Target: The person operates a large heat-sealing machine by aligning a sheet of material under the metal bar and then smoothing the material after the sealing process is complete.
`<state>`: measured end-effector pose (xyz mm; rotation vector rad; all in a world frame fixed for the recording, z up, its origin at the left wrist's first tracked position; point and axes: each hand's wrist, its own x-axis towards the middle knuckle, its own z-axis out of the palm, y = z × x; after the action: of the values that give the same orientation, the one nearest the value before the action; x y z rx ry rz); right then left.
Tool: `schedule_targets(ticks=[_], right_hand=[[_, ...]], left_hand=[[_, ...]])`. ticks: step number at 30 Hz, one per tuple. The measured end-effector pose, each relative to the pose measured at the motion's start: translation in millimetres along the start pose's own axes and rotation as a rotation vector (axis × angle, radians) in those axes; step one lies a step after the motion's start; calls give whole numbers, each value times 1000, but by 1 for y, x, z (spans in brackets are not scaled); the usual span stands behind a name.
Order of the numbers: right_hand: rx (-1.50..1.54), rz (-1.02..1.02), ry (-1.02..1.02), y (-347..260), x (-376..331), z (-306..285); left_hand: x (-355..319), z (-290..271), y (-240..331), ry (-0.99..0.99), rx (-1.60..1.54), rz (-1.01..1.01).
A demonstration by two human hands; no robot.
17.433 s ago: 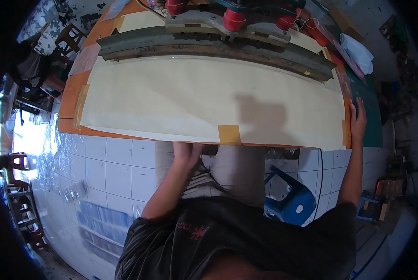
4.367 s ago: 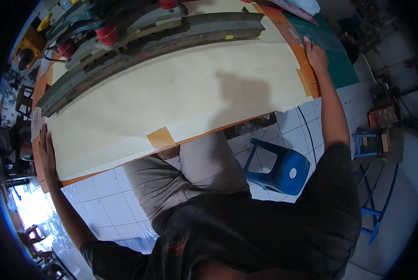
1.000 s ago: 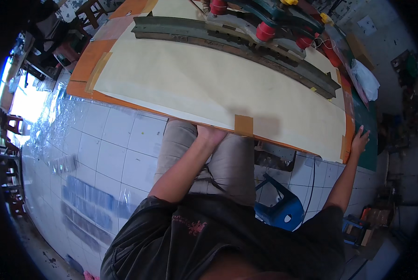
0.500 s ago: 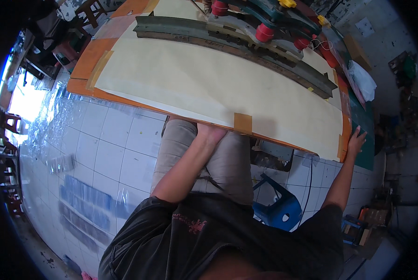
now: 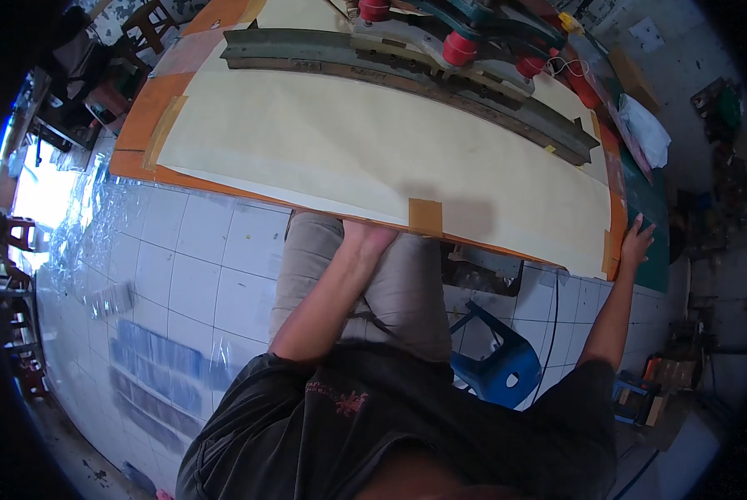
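One change I see: the left hand (image 5: 368, 237), earlier at the left end of the bench (image 5: 140, 121), now reaches under its front edge, grip hidden, so work seems centred there. The right hand (image 5: 637, 243) stays by the right edge, fingers spread; the cream sheet (image 5: 332, 137) lies partly beneath the metal bar (image 5: 307, 55).

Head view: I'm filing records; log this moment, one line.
left hand: at orange tabletop, near edge, fingers hidden | right hand: beside right edge
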<state>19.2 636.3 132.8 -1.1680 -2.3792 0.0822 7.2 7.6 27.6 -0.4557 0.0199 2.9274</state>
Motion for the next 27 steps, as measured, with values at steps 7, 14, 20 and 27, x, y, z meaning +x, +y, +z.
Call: schedule_targets(ticks=[7, 14, 20, 27], right_hand=[[1, 7, -4, -1, -2, 0], [-10, 3, -10, -2, -1, -2], [-26, -12, -23, 1, 0, 1], [-64, 7, -32, 0, 0, 2]], left_hand=[[-1, 3, -2, 135, 15, 3], [-7, 13, -2, 103, -31, -10], [-10, 24, -3, 165, 26, -3], [-1, 4, -4, 86, 28, 5]])
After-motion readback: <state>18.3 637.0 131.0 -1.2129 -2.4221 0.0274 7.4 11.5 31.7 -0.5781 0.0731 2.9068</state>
